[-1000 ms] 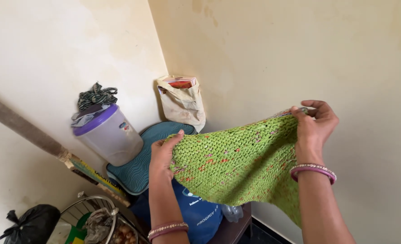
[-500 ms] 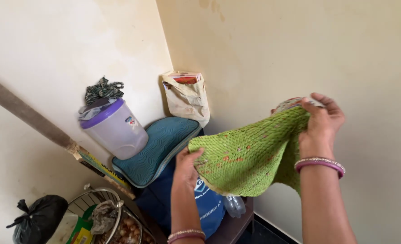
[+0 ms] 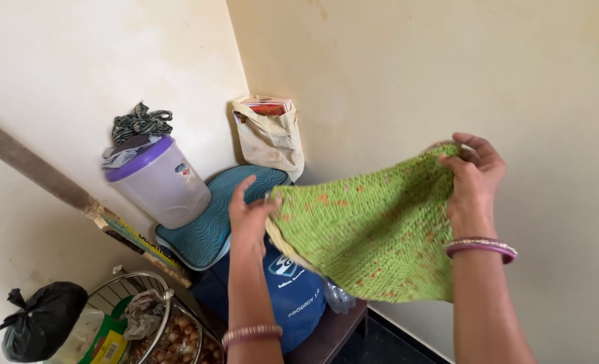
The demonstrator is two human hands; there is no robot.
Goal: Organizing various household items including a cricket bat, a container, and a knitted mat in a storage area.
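Right hand: right hand point(image 3: 473, 176) pinched the far upper corner of the green knitted mat flecked with orange point(image 3: 373, 232), fingers folded over its edge; a pink and beaded bangle sat on the wrist.
Left hand: left hand point(image 3: 251, 217) held the mat's near left edge, thumb on top; the fingers behind the fabric were hidden.
Mat: stretched in the air between both hands, sagging toward the lower right, clear of the wall behind it.
Hidden by mat: part of a blue bag point(image 3: 292, 296) and a clear plastic bottle point(image 3: 340, 296), only its end showing.
Corner: cream cloth bag point(image 3: 270, 138) leaned into the wall corner, red box poking out of it.
Left side: translucent tub with purple lid point(image 3: 156, 182), bundled cloth on top, resting on a teal quilted cushion point(image 3: 212, 222).
Bottom edge: wire basket point(image 3: 132, 288) of small brown bulbs and a black plastic bag point(image 3: 40, 320), both cut off by the frame.
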